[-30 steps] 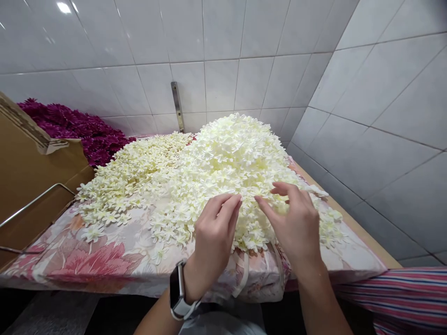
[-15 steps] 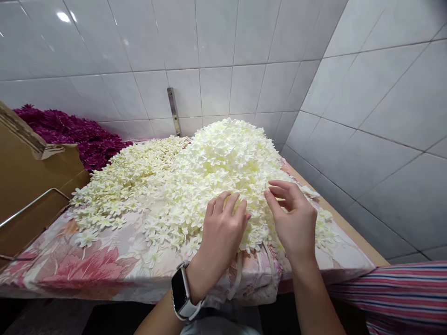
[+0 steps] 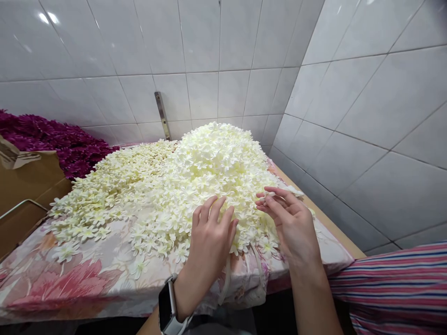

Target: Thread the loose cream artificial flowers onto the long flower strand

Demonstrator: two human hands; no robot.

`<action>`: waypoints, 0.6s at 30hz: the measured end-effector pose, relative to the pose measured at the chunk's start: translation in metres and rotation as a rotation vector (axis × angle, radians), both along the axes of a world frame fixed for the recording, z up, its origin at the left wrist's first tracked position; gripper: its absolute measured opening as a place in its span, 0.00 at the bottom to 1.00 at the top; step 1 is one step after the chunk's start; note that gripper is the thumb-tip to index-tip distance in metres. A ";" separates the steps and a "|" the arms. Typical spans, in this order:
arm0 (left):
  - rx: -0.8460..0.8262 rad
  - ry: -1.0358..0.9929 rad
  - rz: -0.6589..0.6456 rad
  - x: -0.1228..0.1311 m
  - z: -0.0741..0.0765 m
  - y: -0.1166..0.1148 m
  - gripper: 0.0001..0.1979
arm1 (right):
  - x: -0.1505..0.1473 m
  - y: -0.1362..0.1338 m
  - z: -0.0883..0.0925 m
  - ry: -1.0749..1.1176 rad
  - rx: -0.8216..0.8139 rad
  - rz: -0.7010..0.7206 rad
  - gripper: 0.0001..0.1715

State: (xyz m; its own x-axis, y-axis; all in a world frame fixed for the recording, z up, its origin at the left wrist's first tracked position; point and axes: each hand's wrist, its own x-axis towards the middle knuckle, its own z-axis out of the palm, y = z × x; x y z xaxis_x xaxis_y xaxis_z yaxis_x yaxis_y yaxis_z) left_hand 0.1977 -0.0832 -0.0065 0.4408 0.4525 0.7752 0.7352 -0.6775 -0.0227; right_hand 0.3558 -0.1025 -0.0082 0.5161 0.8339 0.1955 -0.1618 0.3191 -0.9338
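A big heap of cream artificial flower heads [image 3: 195, 172] lies on a pink floral cloth [image 3: 80, 274] over a table. My left hand [image 3: 209, 242], with a watch on its wrist, rests flat on the near edge of the heap, fingers stretched out. Beside it my right hand [image 3: 288, 223] is raised slightly above the heap's right side, its fingertips pinched on a small cream flower.
Purple flowers [image 3: 52, 142] are piled at the back left beside a cardboard box [image 3: 28, 181] with a metal rail. White tiled walls close the back and right. A striped sleeve [image 3: 398, 284] of another person shows at lower right, by the bare wooden table edge [image 3: 314, 209].
My left hand has gone from a raised pinch to lying flat on the flowers. My right hand has closed its fingertips on a flower. The view has shifted right.
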 end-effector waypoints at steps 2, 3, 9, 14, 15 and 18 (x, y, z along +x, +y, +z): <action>-0.002 0.000 -0.002 0.000 0.000 -0.001 0.06 | 0.002 -0.002 0.000 0.005 0.003 -0.020 0.18; -0.005 0.003 -0.004 -0.001 0.000 -0.001 0.06 | 0.003 -0.003 -0.001 0.008 -0.005 -0.040 0.18; -0.027 0.011 -0.001 -0.002 -0.002 -0.003 0.07 | 0.019 -0.010 -0.004 0.042 -0.039 -0.167 0.21; -0.031 0.010 -0.011 -0.002 -0.003 -0.004 0.07 | 0.036 -0.021 -0.010 0.046 -0.027 -0.292 0.21; -0.025 0.005 -0.011 -0.002 -0.003 -0.004 0.07 | 0.039 -0.023 -0.011 0.055 -0.028 -0.310 0.21; -0.010 -0.019 -0.009 -0.001 -0.002 -0.005 0.06 | 0.047 -0.031 -0.014 0.096 -0.046 -0.343 0.24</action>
